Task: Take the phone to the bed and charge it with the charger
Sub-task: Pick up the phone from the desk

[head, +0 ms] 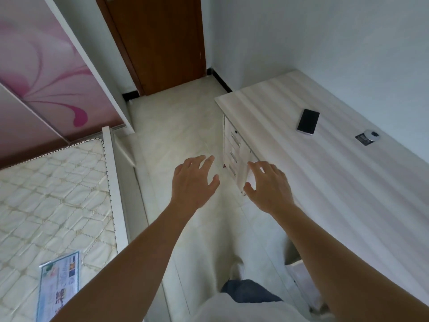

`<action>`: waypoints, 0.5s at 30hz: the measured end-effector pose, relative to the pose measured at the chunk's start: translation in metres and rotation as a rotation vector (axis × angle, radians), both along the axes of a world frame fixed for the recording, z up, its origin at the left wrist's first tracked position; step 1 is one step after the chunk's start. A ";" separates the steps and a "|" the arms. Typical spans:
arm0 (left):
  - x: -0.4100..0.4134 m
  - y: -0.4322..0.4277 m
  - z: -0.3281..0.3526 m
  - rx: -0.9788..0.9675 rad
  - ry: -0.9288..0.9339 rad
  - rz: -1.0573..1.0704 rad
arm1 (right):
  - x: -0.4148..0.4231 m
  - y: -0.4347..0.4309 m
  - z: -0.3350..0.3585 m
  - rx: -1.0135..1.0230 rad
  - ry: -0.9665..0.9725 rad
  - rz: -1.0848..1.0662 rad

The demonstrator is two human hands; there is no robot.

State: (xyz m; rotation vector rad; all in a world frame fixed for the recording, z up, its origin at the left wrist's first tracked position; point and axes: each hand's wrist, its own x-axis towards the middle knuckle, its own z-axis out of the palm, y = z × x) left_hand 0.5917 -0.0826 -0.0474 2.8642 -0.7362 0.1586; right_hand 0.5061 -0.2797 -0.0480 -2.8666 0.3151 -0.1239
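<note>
A black phone lies flat, screen up, on the pale wooden desk at the right. The bed, a bare quilted mattress in a white frame, fills the lower left. My left hand hovers over the floor between bed and desk, fingers spread, holding nothing. My right hand is beside it, over the desk's front edge, also spread and empty. Both hands are well short of the phone. No charger is visible.
A small round white object sits in a dark desk fitting beyond the phone. Desk drawers face the aisle. A printed label lies on the mattress. A wardrobe with pink flower doors and a brown door stand ahead.
</note>
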 end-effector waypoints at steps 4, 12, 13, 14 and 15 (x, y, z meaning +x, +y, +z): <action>0.041 -0.045 -0.002 0.012 0.017 -0.026 | 0.041 -0.045 -0.001 0.001 -0.003 -0.028; 0.109 -0.121 -0.007 0.037 0.061 -0.127 | 0.092 -0.108 -0.010 0.033 -0.002 -0.132; 0.116 -0.130 -0.008 0.039 0.064 -0.142 | 0.095 -0.115 -0.012 0.033 0.000 -0.149; 0.125 -0.141 -0.010 0.040 0.067 -0.163 | 0.100 -0.124 -0.014 0.034 0.004 -0.174; 0.134 -0.151 -0.012 0.041 0.069 -0.186 | 0.104 -0.132 -0.016 0.036 0.007 -0.198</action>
